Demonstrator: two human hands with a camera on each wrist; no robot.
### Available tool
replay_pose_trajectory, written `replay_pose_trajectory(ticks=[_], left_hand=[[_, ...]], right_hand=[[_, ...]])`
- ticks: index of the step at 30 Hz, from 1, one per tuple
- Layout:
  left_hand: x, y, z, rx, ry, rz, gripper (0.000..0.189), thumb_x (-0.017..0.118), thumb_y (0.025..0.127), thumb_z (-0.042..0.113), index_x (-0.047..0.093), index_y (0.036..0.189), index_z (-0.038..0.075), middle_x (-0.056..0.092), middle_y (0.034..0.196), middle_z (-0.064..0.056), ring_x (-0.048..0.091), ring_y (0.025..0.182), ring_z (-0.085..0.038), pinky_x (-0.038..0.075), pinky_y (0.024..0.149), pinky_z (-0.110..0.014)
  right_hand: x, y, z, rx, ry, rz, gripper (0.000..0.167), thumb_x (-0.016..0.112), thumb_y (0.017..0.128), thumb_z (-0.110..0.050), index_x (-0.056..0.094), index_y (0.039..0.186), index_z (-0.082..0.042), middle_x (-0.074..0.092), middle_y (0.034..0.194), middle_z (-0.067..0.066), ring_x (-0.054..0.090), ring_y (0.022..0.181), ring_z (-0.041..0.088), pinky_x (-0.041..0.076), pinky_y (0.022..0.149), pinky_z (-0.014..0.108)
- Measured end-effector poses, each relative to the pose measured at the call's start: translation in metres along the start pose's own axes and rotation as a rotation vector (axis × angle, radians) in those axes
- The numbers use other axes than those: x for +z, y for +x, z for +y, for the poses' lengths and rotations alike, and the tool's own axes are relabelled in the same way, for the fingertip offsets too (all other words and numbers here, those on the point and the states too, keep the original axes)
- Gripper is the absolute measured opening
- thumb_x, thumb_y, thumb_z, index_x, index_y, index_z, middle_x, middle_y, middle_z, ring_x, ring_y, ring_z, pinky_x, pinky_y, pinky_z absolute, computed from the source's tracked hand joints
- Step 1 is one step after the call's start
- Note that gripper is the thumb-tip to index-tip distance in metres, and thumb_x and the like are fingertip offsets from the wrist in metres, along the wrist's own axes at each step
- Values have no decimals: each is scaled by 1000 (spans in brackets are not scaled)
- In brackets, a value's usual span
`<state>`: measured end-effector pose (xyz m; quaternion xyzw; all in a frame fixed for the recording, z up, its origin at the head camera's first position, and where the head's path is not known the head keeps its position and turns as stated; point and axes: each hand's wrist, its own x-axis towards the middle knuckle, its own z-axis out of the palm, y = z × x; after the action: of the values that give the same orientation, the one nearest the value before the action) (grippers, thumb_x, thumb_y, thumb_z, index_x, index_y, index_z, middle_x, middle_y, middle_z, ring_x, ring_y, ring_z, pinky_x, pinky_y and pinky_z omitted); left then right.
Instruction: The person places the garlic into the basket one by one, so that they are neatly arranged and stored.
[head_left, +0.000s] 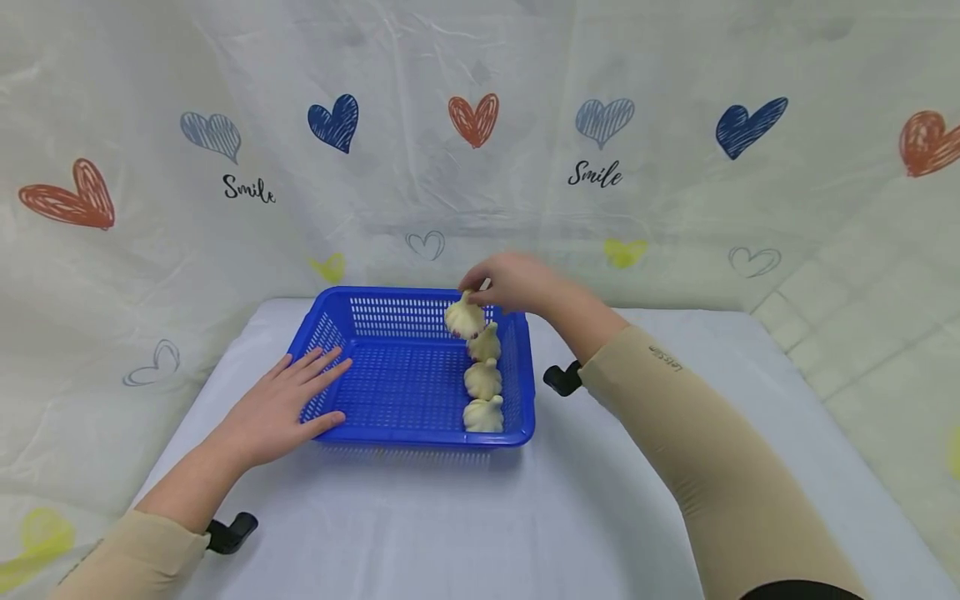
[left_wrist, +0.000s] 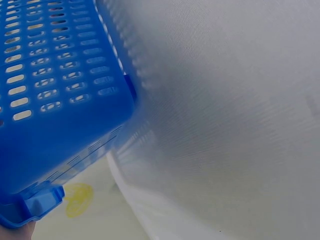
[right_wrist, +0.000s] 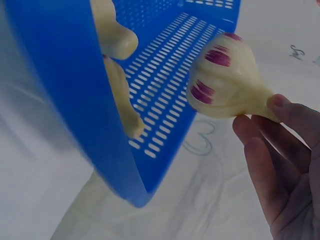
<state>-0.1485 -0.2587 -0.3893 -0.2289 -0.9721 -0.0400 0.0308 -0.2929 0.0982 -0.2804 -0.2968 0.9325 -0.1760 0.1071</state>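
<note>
A blue plastic basket with slotted sides stands on the table. Inside, along its right wall, several pale garlic bulbs sit in a row. Over the basket's far right corner my right hand pinches another garlic bulb by its stem. Purple streaks mark that held bulb in the right wrist view, where thumb and fingertips grip the narrow neck. My left hand rests with spread, straight fingers on the basket's left rim. Only a sliver of the left hand shows in the left wrist view.
A white cloth covers the table. Behind it hangs a pale sheet printed with hearts and the word "Smile". Black wrist mounts show below both forearms.
</note>
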Motion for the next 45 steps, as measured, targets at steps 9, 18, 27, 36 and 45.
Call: replay_pose_trajectory(ticks=[9, 18, 27, 36, 45], left_hand=[[2, 0, -1, -7, 2, -8, 78, 55, 94, 60, 30, 158, 23, 24, 163, -5, 16, 151, -33, 11, 120, -56], [0, 0, 0, -15, 0, -12, 78, 54, 94, 60, 29, 158, 23, 24, 164, -6, 16, 151, -33, 11, 121, -56], [1, 1, -1, -8, 9, -10, 78, 55, 94, 60, 30, 158, 22, 24, 163, -6, 16, 151, -33, 11, 121, -55], [1, 3, -2, -10, 15, -19, 79, 54, 94, 61, 29, 158, 22, 23, 164, -7, 15, 151, -33, 10, 121, -54], [1, 2, -2, -11, 17, -13, 79, 55, 93, 61, 30, 158, 22, 24, 163, -7, 15, 151, -33, 11, 121, -55]], right_hand=[[21, 33, -10, -122, -192, -45, 24, 63, 98, -27, 74, 118, -18, 70, 110, -4, 62, 104, 14, 51, 94, 32], [35, 53, -14, -136, -266, -126, 24, 62, 99, -21, 72, 120, -15, 69, 113, 0, 61, 108, 17, 50, 96, 32], [41, 62, -13, -138, -294, -214, 24, 63, 97, -16, 73, 118, -14, 69, 117, 0, 62, 112, 19, 49, 97, 33], [50, 71, -14, -151, -382, -238, 23, 65, 96, -13, 74, 117, -14, 70, 116, 0, 62, 111, 19, 50, 96, 32], [56, 75, -13, -125, -439, -248, 24, 63, 97, -10, 75, 117, -15, 70, 118, -1, 61, 113, 20, 50, 97, 33]])
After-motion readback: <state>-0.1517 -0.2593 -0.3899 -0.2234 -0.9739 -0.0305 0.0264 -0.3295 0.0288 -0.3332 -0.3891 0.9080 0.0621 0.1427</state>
